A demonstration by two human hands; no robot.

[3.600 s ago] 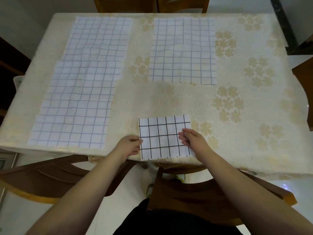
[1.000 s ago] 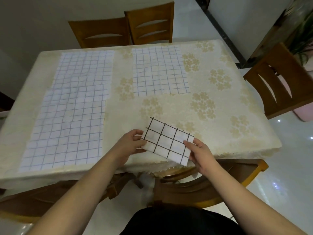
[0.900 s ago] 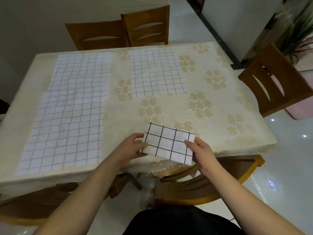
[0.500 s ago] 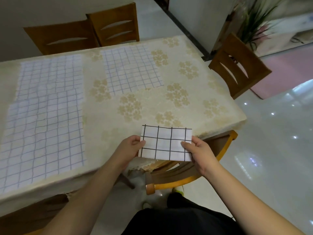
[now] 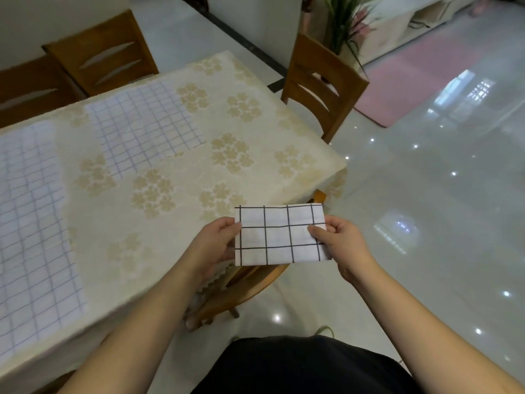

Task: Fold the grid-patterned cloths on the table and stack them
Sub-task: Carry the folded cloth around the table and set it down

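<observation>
Off the table's near right corner, folded cloth (image 5: pixel 279 236) held in air between both hands, clear of the table (image 5: pixel 176 177) top. Left hand (image 5: pixel 211 245) pinches its left short edge, thumb on top; right hand (image 5: pixel 339 245) pinches its right short edge, thumb laid across the upper face. Both grips closed on the cloth. Long axis runs left to right across the body, face up, nearly level, bold black grid showing. Hands equally near; neither favoured.

Two unfolded cloths lie flat on the table: large one (image 5: pixel 31 223) along the left side, smaller one (image 5: pixel 142 129) toward the far middle. Bare tablecloth lies ahead and left of the held piece. Judgement: folding of this piece looks finished; setting it down to start the stack comes next.
</observation>
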